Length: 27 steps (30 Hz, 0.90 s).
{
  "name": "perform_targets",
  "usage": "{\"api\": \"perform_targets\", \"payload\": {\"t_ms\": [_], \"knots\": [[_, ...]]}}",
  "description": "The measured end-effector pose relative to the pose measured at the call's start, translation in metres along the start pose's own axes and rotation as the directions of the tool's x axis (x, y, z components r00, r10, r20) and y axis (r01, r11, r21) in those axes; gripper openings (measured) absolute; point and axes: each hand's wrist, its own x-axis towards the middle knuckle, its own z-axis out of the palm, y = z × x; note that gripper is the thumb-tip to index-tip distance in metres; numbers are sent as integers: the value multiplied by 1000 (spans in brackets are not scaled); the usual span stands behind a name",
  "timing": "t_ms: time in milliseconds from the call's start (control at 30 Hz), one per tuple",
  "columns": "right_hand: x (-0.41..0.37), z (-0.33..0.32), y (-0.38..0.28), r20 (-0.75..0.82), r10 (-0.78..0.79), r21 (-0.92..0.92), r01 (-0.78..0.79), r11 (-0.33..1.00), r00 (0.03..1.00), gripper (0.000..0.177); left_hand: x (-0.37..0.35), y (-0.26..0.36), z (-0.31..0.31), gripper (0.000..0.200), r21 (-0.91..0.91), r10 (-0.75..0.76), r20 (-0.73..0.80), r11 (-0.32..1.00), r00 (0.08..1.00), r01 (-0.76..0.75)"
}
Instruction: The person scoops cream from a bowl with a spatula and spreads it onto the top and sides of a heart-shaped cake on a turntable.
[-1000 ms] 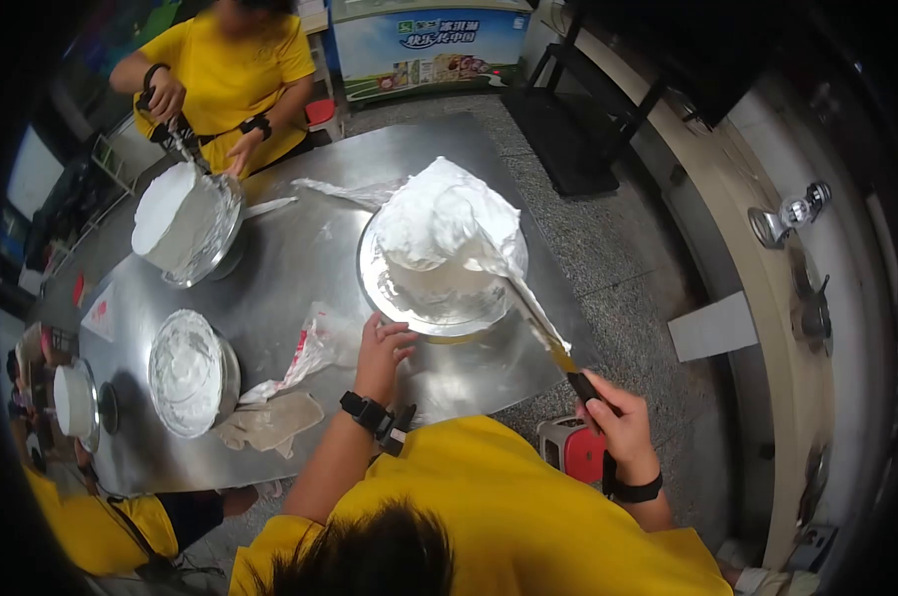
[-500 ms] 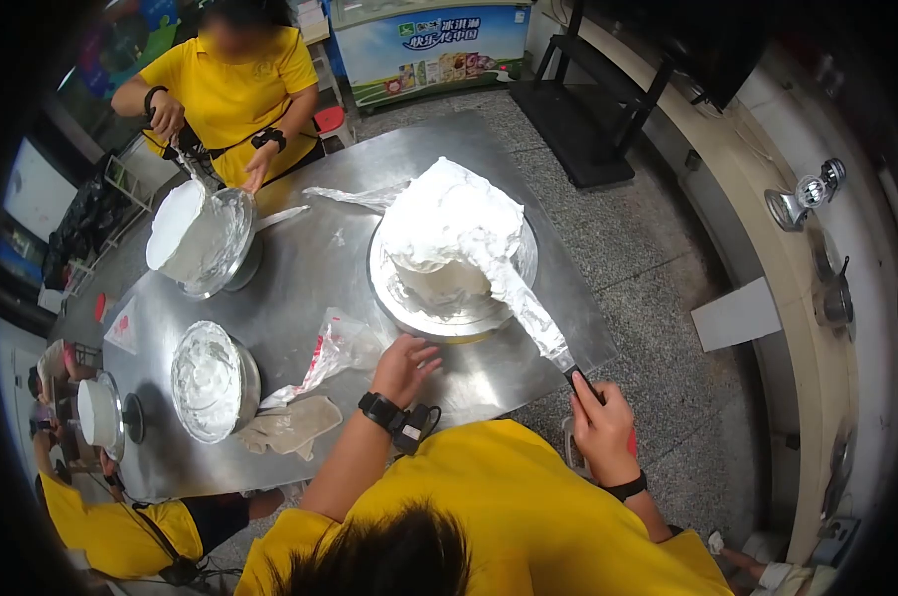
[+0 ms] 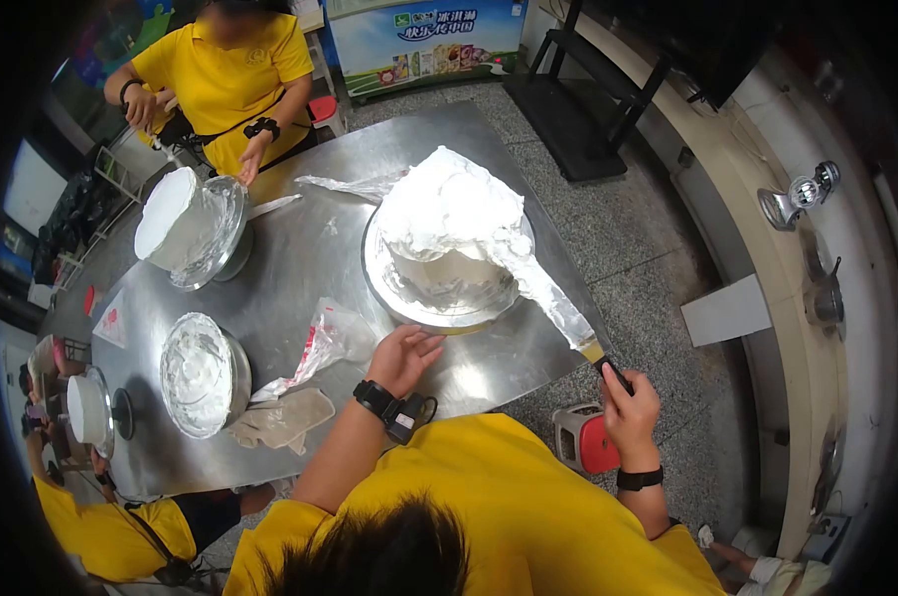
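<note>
My right hand (image 3: 631, 399) is wrapped round the black handle of a long spatula (image 3: 553, 306), whose blade is coated in white cream. The far end of the blade meets a big mound of white cream (image 3: 451, 204) on top of a cake (image 3: 449, 278). Under the cake is a round metal turntable (image 3: 394, 306) with cream smeared on it. My left hand (image 3: 405, 358) lies at the turntable's near rim, fingers apart, holding nothing.
On the metal table (image 3: 300, 258) are a bowl of cream (image 3: 206, 375), a piping bag (image 3: 335, 338) and a cloth (image 3: 285, 420). Across it a person (image 3: 235, 79) works at another cake (image 3: 171, 219). A red-topped stool (image 3: 596, 442) stands at the right; another person (image 3: 121, 531) is lower left.
My right hand has moved right and slightly up with the spatula, drawing its handle away from the cake. My left hand remains by the rim. The view has shifted slightly.
</note>
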Motion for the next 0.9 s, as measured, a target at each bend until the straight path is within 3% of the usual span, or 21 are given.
{"api": "perform_targets", "payload": {"t_ms": [133, 467, 567, 900], "knots": [[7, -8, -2, 18, -50, 4, 50, 999, 999, 43, 0, 3, 0, 16, 10, 21, -38, 1000, 999, -21], [52, -8, -12, 95, -204, -34, 208, 978, 974, 42, 2, 10, -10, 14, -11, 61, -68, 998, 996, -62], [59, -19, -5, 130, -234, -82, 246, 966, 963, 51, 9, 13, -20, 16, -23, 72, -67, 997, 995, -74], [65, -47, 1, 92, -237, -103, 246, 964, 967, 43, 2, 32, -25, 28, -33, 229, -97, 972, 969, -233]]}}
